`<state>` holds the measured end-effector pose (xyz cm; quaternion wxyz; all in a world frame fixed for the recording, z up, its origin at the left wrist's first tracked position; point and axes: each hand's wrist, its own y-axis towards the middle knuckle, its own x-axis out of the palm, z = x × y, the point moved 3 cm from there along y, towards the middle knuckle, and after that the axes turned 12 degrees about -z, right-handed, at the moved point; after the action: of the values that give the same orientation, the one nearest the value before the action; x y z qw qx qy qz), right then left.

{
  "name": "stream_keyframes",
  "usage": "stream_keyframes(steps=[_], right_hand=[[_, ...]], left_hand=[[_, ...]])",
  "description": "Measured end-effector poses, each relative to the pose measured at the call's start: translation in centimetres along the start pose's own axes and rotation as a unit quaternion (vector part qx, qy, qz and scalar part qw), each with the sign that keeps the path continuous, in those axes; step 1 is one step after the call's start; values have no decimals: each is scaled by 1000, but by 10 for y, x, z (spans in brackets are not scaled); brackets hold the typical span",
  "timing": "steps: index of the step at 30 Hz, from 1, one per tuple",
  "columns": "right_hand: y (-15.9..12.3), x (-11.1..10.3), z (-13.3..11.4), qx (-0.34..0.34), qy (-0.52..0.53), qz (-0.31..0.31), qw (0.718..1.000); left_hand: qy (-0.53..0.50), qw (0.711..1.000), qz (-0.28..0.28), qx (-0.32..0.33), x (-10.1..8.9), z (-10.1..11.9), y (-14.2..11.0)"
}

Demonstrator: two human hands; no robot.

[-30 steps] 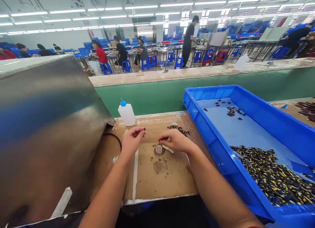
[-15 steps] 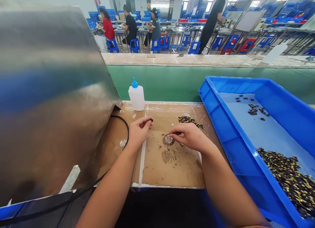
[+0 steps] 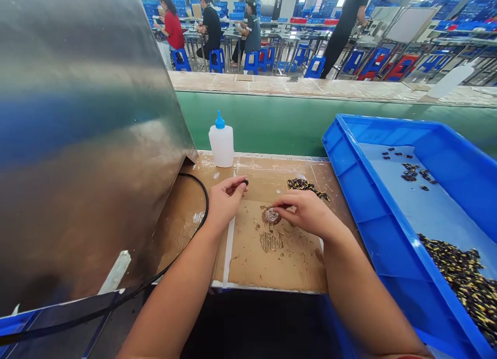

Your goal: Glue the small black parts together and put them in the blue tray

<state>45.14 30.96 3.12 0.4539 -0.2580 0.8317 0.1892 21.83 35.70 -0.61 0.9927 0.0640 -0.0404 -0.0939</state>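
Tiny dark piece (image 3: pixel 246 182) in the left hand (image 3: pixel 225 201) (mostly hidden)

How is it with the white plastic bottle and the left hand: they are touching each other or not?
Apart. The head view shows the left hand below the white plastic bottle, with a plain gap between them.

Small dark piece (image 3: pixel 245 182), pinched in left-hand fingers (image 3: pixel 233 186), only its tip showing, near the far edge of the worktop (image 3: pixel 267 165). Round silvery coiled disc (image 3: pixel 271 216), lying flat in a brown smear mid-worktop, just under right-hand fingers (image 3: pixel 282 204). Loose strip of black-and-yellow pieces (image 3: pixel 306 188), scattered near the far edge, just beyond those fingers; individual shapes too small to tell.
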Motion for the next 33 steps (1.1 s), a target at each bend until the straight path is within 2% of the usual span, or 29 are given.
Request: stream_keyframes(steps=[20,23,27,30,33], right_hand=[[-1,-2,0,2,4,-8,1000],[-2,-6,-2,4,11,31,999],[-5,-11,-3,41,63,132,988],[-5,-6,-2,68,144,188,969],[0,4,-1,72,256,226,937]], left_hand=[[-22,1000,5,-5,2,-1,-2],[-49,999,4,-15,2,-2,-2],[-106,993,8,-44,4,-4,-3],[-145,986,10,-78,7,-4,-5],[-155,983,5,-101,10,-4,-6]])
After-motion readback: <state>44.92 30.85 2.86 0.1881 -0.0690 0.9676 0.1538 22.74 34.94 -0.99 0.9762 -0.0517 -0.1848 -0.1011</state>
